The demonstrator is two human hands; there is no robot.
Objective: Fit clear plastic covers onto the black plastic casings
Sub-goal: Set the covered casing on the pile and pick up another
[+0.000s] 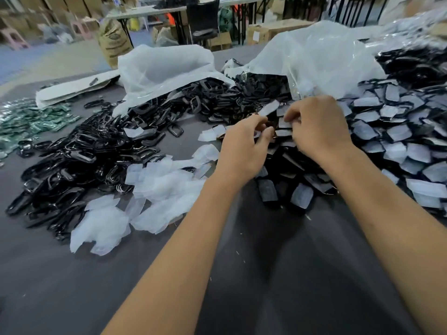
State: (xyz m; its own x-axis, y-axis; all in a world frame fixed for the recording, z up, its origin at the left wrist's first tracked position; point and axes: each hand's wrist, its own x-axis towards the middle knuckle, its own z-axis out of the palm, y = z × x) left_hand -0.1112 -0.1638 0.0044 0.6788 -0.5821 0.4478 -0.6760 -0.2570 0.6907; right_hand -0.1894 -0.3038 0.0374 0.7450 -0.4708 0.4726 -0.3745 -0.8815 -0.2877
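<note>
My left hand [244, 146] and my right hand [319, 126] meet over the middle of the grey table. The left hand's fingers curl round a small black casing [270, 124], mostly hidden between the hands. A pale film-covered clear cover [269, 108] sticks up from the left fingertips. The right hand's fingers pinch at the same piece from the right. A heap of bare black casings [79, 160] lies to the left. A heap of pieces with pale covers [391, 141] lies to the right.
Peeled pale film scraps [154, 189] lie in front of the black heap. Two large clear plastic bags [164, 68] spill parts at the back. Green parts [29, 119] sit at the far left. Bare grey tabletop [278, 274] lies between my forearms.
</note>
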